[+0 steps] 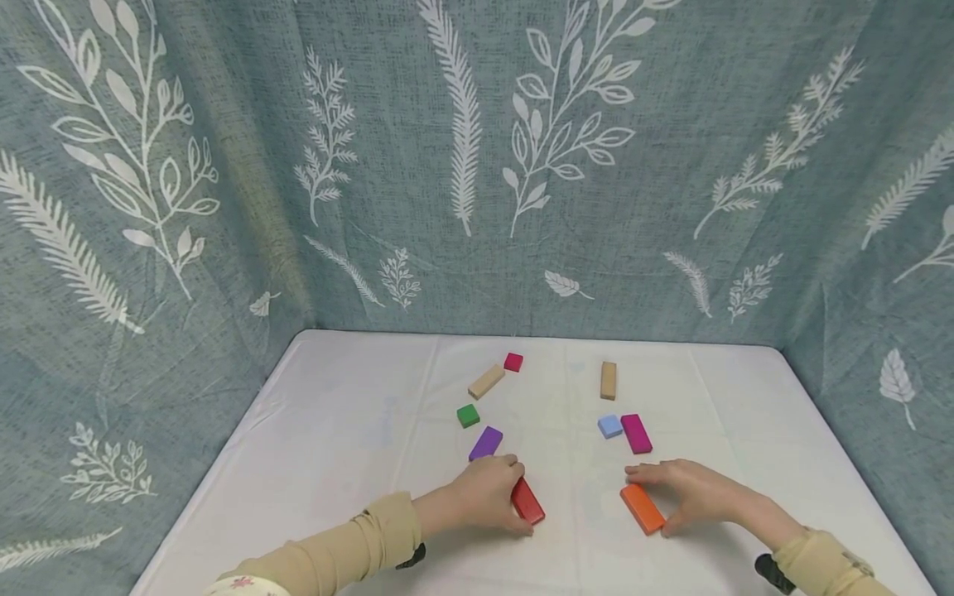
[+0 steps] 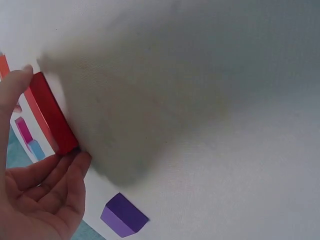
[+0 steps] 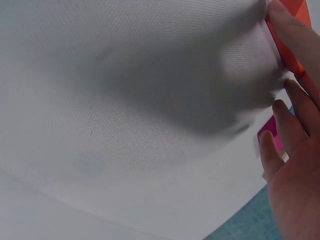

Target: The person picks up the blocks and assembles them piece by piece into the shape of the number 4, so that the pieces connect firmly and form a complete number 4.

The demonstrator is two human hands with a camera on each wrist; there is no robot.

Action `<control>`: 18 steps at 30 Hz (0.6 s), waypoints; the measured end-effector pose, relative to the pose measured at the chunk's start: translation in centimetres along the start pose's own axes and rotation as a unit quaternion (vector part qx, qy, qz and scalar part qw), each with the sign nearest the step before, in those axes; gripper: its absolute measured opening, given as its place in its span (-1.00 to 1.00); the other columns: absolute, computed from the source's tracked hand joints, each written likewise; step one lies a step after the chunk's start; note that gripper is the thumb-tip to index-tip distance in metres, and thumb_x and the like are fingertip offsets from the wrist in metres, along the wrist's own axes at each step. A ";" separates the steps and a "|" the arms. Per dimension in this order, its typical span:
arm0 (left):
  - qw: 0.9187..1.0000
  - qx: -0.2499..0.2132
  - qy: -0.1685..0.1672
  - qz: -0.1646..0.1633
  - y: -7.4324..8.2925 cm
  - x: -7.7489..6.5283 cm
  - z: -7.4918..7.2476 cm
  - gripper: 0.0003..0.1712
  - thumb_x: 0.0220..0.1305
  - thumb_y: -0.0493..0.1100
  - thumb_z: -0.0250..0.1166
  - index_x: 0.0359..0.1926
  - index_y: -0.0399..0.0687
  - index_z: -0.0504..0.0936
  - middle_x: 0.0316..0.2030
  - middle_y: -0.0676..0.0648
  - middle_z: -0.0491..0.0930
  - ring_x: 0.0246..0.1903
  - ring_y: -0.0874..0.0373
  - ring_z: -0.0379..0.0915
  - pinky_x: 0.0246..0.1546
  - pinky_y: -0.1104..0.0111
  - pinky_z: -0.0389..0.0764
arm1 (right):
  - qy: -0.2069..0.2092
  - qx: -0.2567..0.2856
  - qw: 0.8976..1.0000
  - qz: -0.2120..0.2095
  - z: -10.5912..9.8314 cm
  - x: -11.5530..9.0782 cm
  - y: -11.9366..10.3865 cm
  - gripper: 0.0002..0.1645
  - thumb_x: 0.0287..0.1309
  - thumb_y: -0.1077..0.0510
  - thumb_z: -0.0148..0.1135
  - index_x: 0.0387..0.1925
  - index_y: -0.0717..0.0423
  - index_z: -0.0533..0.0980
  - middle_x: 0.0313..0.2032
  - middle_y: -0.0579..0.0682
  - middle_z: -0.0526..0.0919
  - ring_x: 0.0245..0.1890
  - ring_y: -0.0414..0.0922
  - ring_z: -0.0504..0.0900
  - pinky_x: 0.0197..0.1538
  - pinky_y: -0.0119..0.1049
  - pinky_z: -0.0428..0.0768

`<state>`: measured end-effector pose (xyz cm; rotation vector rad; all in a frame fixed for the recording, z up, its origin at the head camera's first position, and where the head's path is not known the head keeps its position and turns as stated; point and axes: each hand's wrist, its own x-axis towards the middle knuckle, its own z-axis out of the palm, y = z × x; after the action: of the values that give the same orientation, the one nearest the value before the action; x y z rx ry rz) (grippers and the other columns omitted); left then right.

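Note:
A red block [image 1: 527, 501] lies on the white cloth, its ends between the thumb and fingers of my left hand [image 1: 480, 494]. In the left wrist view, the thumb is at one end of the red block [image 2: 51, 115] and the fingertips meet the other. My right hand [image 1: 701, 492] spans an orange block [image 1: 643, 509] the same way, thumb at the near end, index finger at the far end. The right wrist view shows only part of the orange block [image 3: 286, 47]. Just beyond the left hand lies a purple block [image 1: 486, 444].
Farther back on the cloth are a green cube [image 1: 468, 415], a wooden block [image 1: 487, 382] and a small red cube [image 1: 513, 362]. On the right are a light blue cube [image 1: 609, 426], a magenta block [image 1: 637, 434] and another wooden block [image 1: 608, 381]. A patterned curtain [image 1: 477, 273] encloses the table.

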<state>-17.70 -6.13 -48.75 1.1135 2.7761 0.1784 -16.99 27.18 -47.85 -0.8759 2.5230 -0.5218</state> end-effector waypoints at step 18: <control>0.987 -0.154 0.049 0.007 -1.5 0.3 0.0 -0.30 -0.16 0.01 0.54 0.04 -0.18 0.57 -0.16 0.03 0.58 -0.20 0.29 0.45 -0.10 0.56 0.52 | 0.051 -0.001 0.999 0.001 0.2 0.0 0.2 -0.23 -0.27 -0.04 0.55 0.09 0.04 0.53 0.05 0.01 0.64 0.06 0.01 0.58 0.05 0.01 0.56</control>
<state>-18.89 -6.99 -49.04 1.0685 2.6987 0.6565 -17.04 27.28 -48.13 -0.8670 2.6162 -0.5778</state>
